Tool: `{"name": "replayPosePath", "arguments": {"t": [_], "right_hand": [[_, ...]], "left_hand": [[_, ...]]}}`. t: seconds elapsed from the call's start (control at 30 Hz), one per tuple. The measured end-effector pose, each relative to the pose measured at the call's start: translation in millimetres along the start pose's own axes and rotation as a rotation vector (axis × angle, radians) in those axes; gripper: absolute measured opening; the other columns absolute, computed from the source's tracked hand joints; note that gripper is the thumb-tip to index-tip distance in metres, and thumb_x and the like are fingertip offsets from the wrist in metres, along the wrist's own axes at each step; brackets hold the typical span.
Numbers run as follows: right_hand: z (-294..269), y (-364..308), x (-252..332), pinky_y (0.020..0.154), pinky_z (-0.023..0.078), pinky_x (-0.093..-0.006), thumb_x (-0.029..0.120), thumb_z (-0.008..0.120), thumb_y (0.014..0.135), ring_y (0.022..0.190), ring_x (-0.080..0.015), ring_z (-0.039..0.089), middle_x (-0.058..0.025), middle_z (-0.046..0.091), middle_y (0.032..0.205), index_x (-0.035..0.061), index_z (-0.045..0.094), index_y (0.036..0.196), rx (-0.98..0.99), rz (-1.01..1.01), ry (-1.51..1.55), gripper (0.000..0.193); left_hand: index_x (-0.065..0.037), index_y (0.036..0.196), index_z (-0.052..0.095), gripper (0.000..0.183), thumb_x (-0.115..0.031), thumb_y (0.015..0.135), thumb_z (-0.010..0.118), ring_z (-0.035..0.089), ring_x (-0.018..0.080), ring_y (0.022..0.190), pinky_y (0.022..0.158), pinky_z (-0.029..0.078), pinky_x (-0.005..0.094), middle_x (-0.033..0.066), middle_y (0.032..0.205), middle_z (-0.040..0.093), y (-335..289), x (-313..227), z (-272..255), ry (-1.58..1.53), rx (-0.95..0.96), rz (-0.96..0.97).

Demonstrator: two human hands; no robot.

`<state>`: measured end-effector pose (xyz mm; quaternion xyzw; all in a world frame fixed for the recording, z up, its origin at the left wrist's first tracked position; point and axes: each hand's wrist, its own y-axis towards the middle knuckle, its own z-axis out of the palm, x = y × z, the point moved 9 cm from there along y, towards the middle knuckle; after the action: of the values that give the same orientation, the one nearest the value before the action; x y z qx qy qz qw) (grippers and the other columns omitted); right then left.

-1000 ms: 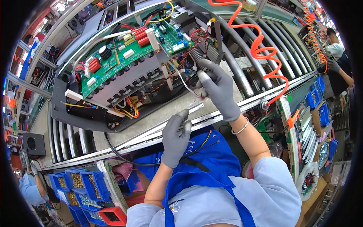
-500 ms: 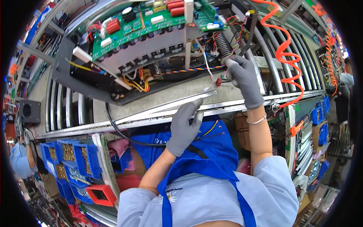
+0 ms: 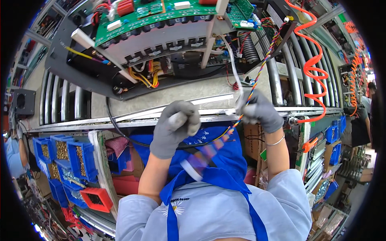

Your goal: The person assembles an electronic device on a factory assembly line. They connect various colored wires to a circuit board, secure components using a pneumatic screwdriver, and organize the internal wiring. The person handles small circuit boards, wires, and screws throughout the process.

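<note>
My right hand [image 3: 262, 113], in a grey glove, is closed on a twisted multicoloured wire bundle [image 3: 257, 77]. The bundle runs from the far right corner of the open chassis [image 3: 140, 86] down through the hand. Its free end hangs over my apron, blurred, with a white connector [image 3: 191, 170] at the tip. A white cable [image 3: 235, 66] from inside the chassis reaches the same fingers; whether it is gripped too I cannot tell. To the left, my gloved left hand [image 3: 175, 126] is raised at the bench edge with fingers curled, and nothing shows in it.
A green circuit board [image 3: 144, 20] tops the chassis, which rests on a roller conveyor [image 3: 275, 82]. An orange coiled hose [image 3: 311, 68] hangs at right. Blue bins of fasteners [image 3: 82, 160] and a red bin [image 3: 96, 199] stand at lower left. A black cable [image 3: 114, 124] crosses the bench edge.
My right hand has come back toward me, drawing the twisted wire bundle out of the chassis so its end hangs over my apron. My left hand has moved up and left, its fingers curling.
</note>
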<state>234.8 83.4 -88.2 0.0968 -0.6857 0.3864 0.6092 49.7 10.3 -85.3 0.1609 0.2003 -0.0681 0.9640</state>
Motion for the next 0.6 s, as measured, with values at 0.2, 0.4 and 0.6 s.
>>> {"name": "replayPosePath", "arguments": {"t": [0.2,0.4,0.6], "right_hand": [[76.9,-23.1,-72.2,0.062,0.05,-0.0232,0.027,0.064,0.088,0.068,-0.0099,0.063,-0.0091,0.069,0.079,-0.0019,0.072,0.097,0.363,0.158,0.029,0.031],[-1.3,-38.3,-22.4,0.044,0.029,-0.0209,0.042,0.049,0.1,0.047,-0.0052,0.04,0.0025,0.048,0.06,0.0057,0.057,0.092,-0.529,-0.301,0.465,0.038],[-15.1,-52.6,34.6,0.043,0.027,-0.0202,0.04,0.042,0.104,0.048,-0.0044,0.034,0.0008,0.051,0.069,-0.003,0.051,0.123,-0.902,-0.534,0.389,0.048]], "left_hand": [[0.001,0.121,0.058,0.034,-0.019,0.093,0.059,0.064,0.0192,0.092,0.079,0.053,0.03,0.0149,0.108,0.063,-60.4,41.0,-49.0,0.619,-0.452,-0.37],[0.006,0.132,0.05,0.057,-0.039,0.097,0.055,0.062,0.0201,0.107,0.092,0.05,0.0309,0.0167,0.119,0.062,-41.6,72.7,-12.9,0.64,-0.315,-0.467],[0.007,0.134,0.048,0.067,-0.048,0.096,0.052,0.065,0.0192,0.1,0.084,0.052,0.0278,0.0191,0.116,0.064,3.5,63.5,31.5,0.605,-0.261,-0.389]]}}
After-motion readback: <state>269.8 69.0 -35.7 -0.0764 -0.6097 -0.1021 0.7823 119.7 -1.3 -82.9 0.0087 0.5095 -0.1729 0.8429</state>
